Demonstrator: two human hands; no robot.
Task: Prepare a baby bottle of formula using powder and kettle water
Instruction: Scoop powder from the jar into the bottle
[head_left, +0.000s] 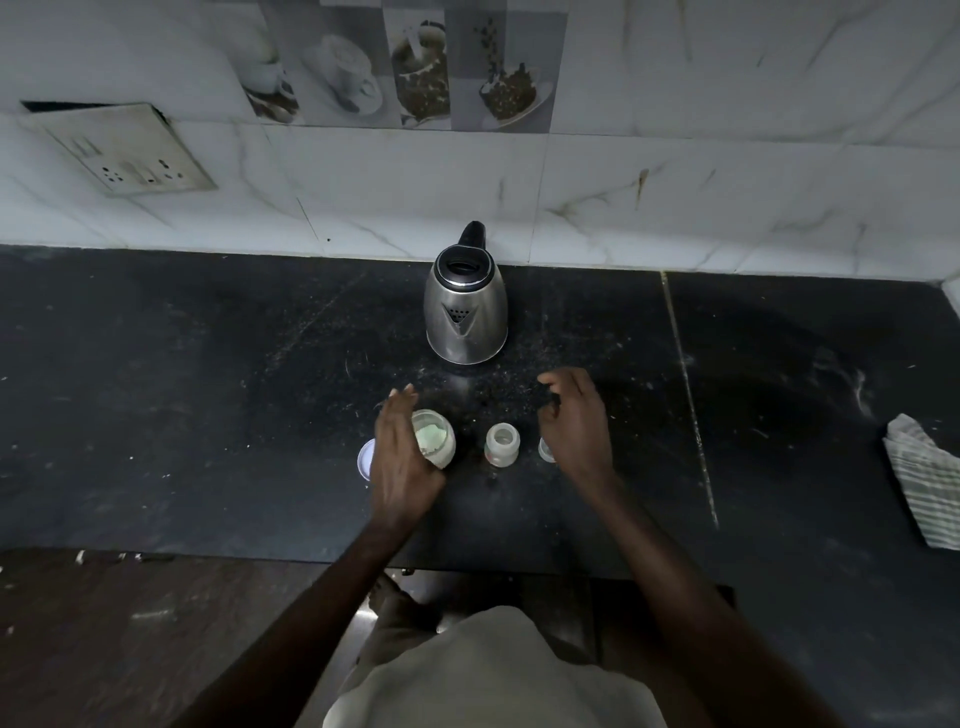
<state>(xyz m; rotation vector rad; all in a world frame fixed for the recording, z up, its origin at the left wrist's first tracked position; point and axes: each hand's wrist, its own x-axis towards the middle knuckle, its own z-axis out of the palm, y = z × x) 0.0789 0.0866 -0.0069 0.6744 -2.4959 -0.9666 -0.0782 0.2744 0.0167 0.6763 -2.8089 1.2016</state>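
A steel kettle with a black lid and handle stands at the back of the dark counter, near the wall. In front of it an open jar of pale powder is tilted, with my left hand wrapped around its left side. The jar's white lid lies flat just left of that hand. An open, uncapped baby bottle stands upright between my hands. My right hand hovers right of the bottle with curled fingers and nothing in them, partly covering a small clear cap.
A folded striped cloth lies at the counter's right edge. A switch and socket plate is on the tiled wall at the upper left. The counter's front edge runs just below my forearms.
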